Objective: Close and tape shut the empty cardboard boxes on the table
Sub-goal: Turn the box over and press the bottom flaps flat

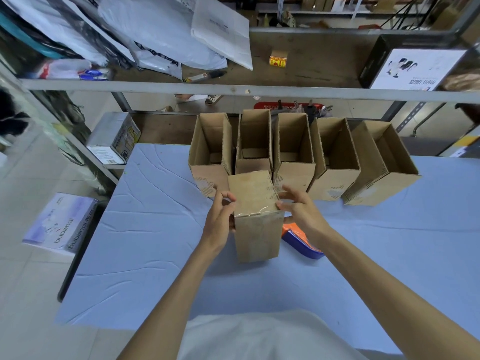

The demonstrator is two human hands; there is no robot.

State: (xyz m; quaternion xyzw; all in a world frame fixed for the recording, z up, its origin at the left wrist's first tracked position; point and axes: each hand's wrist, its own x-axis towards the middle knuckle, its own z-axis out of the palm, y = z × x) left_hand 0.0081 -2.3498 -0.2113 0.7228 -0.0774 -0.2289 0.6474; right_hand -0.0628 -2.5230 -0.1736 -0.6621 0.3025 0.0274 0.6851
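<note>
A closed cardboard box (255,222) stands upright in the middle of the blue-covered table (155,242), with clear tape across its top. My left hand (220,216) touches its left side near the top edge, fingers loosely bent. My right hand (298,206) presses the tape at the box's upper right corner with its thumb and fingers. Behind it stands a row of several open, empty cardboard boxes (335,157). An orange and blue tape dispenser (298,237) lies on the table just right of the closed box, partly hidden by my right wrist.
A metal shelf rail (181,87) runs across above the far table edge, with plastic mailer bags (161,35) on it. A white printed carton (61,222) lies on the floor at the left. A red basket (288,106) sits behind the open boxes.
</note>
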